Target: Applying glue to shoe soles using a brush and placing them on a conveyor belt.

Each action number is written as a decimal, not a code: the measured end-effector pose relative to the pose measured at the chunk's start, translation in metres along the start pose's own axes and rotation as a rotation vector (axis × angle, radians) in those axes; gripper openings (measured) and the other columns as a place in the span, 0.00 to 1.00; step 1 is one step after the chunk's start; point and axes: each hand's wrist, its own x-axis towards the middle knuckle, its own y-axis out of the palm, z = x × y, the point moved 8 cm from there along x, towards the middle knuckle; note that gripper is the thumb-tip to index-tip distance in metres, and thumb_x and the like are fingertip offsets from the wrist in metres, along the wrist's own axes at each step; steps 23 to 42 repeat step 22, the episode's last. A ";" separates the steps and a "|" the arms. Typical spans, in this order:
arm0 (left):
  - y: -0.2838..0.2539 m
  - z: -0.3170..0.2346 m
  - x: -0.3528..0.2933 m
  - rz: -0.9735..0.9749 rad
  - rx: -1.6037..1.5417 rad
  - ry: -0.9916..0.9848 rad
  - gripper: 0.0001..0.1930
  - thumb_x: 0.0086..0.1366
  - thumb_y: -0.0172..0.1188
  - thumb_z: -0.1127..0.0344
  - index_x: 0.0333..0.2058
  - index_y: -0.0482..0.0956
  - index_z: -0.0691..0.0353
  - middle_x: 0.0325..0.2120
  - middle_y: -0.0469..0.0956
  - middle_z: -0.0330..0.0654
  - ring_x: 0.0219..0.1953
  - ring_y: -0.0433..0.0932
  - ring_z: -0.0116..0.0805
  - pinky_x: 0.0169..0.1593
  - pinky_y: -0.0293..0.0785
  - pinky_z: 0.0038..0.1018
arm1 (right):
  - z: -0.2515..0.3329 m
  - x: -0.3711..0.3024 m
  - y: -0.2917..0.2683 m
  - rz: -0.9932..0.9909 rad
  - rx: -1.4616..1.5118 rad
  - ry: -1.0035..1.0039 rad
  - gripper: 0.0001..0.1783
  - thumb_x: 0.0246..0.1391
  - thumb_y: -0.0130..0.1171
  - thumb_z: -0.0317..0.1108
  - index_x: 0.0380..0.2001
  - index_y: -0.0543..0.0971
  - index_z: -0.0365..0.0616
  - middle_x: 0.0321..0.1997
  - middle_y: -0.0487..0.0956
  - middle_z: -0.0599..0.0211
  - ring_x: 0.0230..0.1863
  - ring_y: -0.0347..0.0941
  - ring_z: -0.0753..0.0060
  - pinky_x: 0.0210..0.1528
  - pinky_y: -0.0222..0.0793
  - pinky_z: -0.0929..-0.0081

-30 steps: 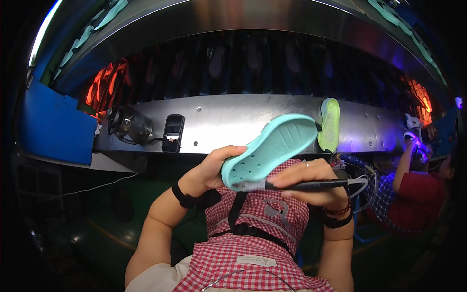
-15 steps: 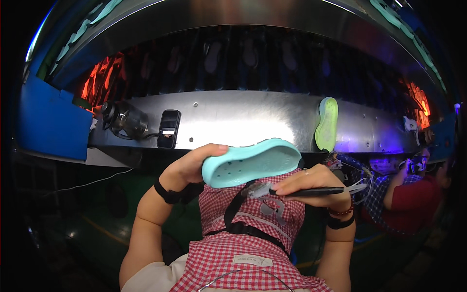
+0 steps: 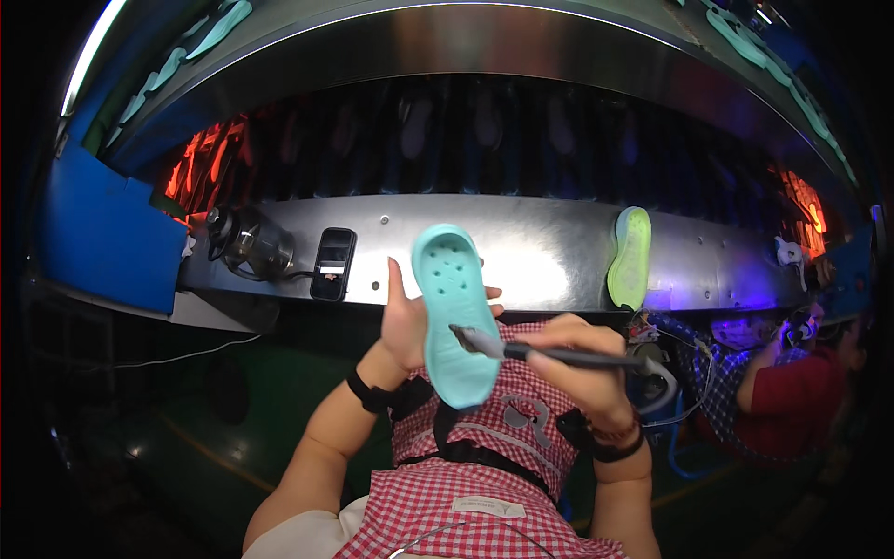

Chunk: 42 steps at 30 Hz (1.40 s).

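Observation:
A turquoise shoe sole stands nearly lengthwise in front of my apron, its inner face with small holes turned up. My left hand holds it from beneath, with the thumb out on the left and fingertips showing past the right edge. In my right hand is a brush with a dark handle and pale bristles. Its tip lies over the middle of the sole; whether it touches is hard to tell.
Beyond my hands runs a metal ledge. On it are a yellow-green sole, a phone-like black device and a dark glassy container. Soles hang or lie in the dark slot behind. A person in a red sleeve sits at right.
The turquoise sole has turned from lying crosswise to pointing away from me. My left hand has moved under it, and the brush has swung up and left over its face.

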 end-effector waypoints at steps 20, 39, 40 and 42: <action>0.002 -0.031 0.001 -0.232 0.080 0.493 0.44 0.53 0.30 0.25 0.51 0.62 0.60 0.34 0.72 0.44 0.38 0.72 0.39 0.52 0.64 0.42 | 0.018 0.004 0.036 0.186 -0.103 -0.266 0.12 0.37 0.64 0.25 0.31 0.80 0.41 0.30 0.79 0.61 0.31 0.75 0.67 0.34 0.70 0.77; 0.001 -0.038 -0.005 -0.218 0.063 0.509 0.44 0.52 0.31 0.25 0.52 0.62 0.59 0.36 0.72 0.43 0.40 0.72 0.39 0.54 0.62 0.44 | 0.018 -0.003 0.039 0.297 0.067 -0.216 0.12 0.39 0.63 0.24 0.32 0.80 0.43 0.33 0.79 0.62 0.36 0.76 0.67 0.42 0.70 0.75; 0.001 -0.038 -0.005 -0.218 0.063 0.509 0.44 0.52 0.31 0.25 0.52 0.62 0.59 0.36 0.72 0.43 0.40 0.72 0.39 0.54 0.62 0.44 | 0.018 -0.003 0.039 0.297 0.067 -0.216 0.12 0.39 0.63 0.24 0.32 0.80 0.43 0.33 0.79 0.62 0.36 0.76 0.67 0.42 0.70 0.75; 0.001 -0.038 -0.005 -0.218 0.063 0.509 0.44 0.52 0.31 0.25 0.52 0.62 0.59 0.36 0.72 0.43 0.40 0.72 0.39 0.54 0.62 0.44 | 0.018 -0.003 0.039 0.297 0.067 -0.216 0.12 0.39 0.63 0.24 0.32 0.80 0.43 0.33 0.79 0.62 0.36 0.76 0.67 0.42 0.70 0.75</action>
